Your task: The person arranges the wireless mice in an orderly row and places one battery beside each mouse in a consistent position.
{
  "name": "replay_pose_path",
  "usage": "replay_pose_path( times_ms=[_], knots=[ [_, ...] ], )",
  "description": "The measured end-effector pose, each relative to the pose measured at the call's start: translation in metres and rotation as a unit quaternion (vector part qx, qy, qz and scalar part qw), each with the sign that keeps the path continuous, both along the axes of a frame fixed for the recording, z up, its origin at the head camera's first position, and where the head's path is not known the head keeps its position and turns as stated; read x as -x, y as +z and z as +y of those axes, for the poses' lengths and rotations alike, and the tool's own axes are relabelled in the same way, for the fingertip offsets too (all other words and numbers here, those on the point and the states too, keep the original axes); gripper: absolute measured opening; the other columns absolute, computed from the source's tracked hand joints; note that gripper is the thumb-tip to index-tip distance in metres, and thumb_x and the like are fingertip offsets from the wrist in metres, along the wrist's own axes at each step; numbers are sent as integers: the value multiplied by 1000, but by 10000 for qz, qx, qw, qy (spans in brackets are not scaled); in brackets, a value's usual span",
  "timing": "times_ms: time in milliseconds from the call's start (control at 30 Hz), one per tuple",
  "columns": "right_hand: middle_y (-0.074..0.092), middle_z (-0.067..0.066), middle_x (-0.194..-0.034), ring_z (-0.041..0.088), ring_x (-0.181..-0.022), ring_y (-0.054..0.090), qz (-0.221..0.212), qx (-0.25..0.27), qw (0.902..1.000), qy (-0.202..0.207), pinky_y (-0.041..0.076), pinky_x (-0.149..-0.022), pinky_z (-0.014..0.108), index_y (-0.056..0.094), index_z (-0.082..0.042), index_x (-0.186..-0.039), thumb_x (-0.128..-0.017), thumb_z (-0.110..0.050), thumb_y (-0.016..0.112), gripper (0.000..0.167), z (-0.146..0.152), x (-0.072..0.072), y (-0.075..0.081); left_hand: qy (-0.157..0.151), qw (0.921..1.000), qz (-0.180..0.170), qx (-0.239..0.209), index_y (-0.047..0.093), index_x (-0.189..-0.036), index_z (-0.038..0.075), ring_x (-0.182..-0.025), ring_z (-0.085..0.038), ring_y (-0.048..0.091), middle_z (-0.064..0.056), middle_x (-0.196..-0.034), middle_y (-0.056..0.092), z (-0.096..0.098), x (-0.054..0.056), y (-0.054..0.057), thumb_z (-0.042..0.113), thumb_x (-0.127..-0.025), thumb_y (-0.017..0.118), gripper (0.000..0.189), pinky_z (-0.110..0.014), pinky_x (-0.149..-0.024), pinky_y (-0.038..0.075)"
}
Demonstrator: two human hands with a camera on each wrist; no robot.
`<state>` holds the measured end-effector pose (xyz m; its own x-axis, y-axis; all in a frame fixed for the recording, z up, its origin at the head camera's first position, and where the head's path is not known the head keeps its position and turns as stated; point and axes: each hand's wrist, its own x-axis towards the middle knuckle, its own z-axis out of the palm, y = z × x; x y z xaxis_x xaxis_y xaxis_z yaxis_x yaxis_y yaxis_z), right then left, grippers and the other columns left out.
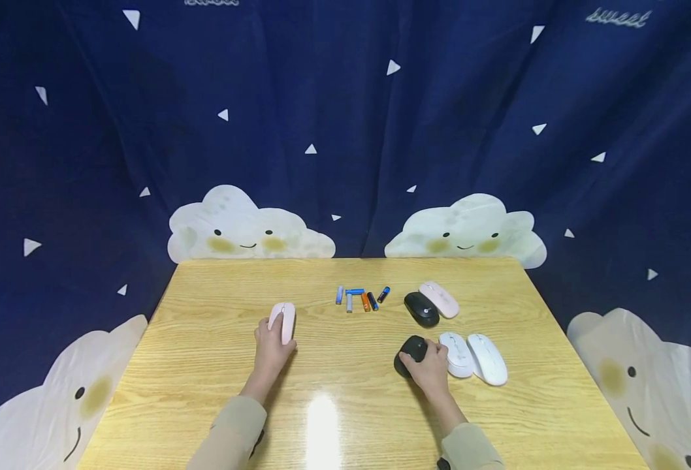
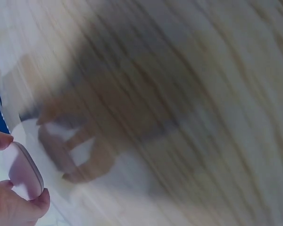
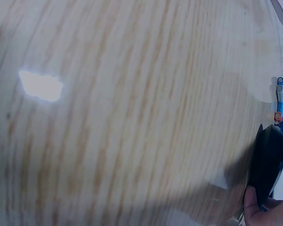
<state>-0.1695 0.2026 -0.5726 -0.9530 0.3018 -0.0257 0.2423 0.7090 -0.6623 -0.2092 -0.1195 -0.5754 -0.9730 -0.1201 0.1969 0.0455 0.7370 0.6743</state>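
While your left hand (image 1: 270, 347) grips a pale pink mouse (image 1: 287, 322) toward the left of the worktop (image 1: 210, 300), your right hand (image 1: 430, 372) clasps a black mouse (image 1: 414, 348) right of centre, well apart from it. Just right of that hand, 2 white mice (image 1: 489, 360) lie side by side. Farther back sit another black mouse (image 1: 422, 309) and another pink mouse (image 1: 441, 301). Left of those lie 6 batteries (image 1: 366, 301), loosely clustered. Dark blue cloth (image 1: 345, 98) hangs behind.
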Motion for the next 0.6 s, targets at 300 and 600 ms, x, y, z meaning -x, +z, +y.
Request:
replay_pose_path(
  times_ms=[300,600],
  knots=[
    [31,34,-121,51,-113,37,-12,19,10000,20,36,-93,55,39,14,-126,-76,-31,68,73,1,0,-2,49,9995,-295,92,45,-129,-5,-106,-45,38,-34,-119,37,-11,-2,-3,5,-63,71,71,-51,-82,43],
    [32,33,-121,50,-112,39,27,-2,10000,-8,36,-93,55,40,13,-126,-75,-31,69,73,1,1,-3,122,9985,-527,97,46,-127,-5,-102,-43,39,-32,-114,40,-10,-1,2,5,-62,71,70,-48,-79,42]
  ],
)
